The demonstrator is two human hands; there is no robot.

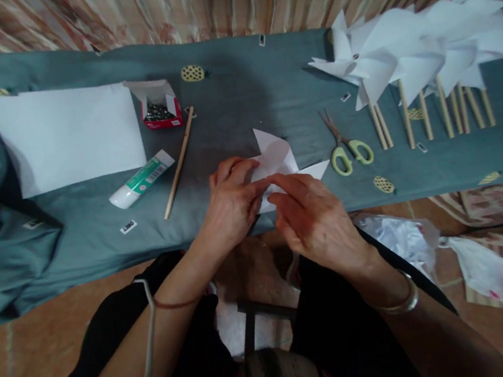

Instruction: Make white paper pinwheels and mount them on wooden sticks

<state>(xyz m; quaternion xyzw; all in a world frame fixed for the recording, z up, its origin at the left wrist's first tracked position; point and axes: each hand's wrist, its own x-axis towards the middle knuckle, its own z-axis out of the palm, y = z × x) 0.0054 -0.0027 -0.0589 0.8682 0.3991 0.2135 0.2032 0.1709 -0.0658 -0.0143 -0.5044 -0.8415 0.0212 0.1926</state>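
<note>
Both hands work a cut paper (275, 159) at centre of the surface (241, 109), near edge. Left hand (231, 202) is half-curled, fingertips pinning the sheet's folded points; right hand (312, 220) is loosely bent, fingers pressing the same spot from 3 o'clock. At 2 o'clock lie finished pinwheels (419, 52) on sticks, so several look done. This one seems mid-fold: no stick on it yet, a spare stick (179, 163) waits at 10 o'clock w/ glue (141, 179), pin box (158, 109), blank sheet (66, 137). Scissors (345, 146) at 3 o'clock.
</note>
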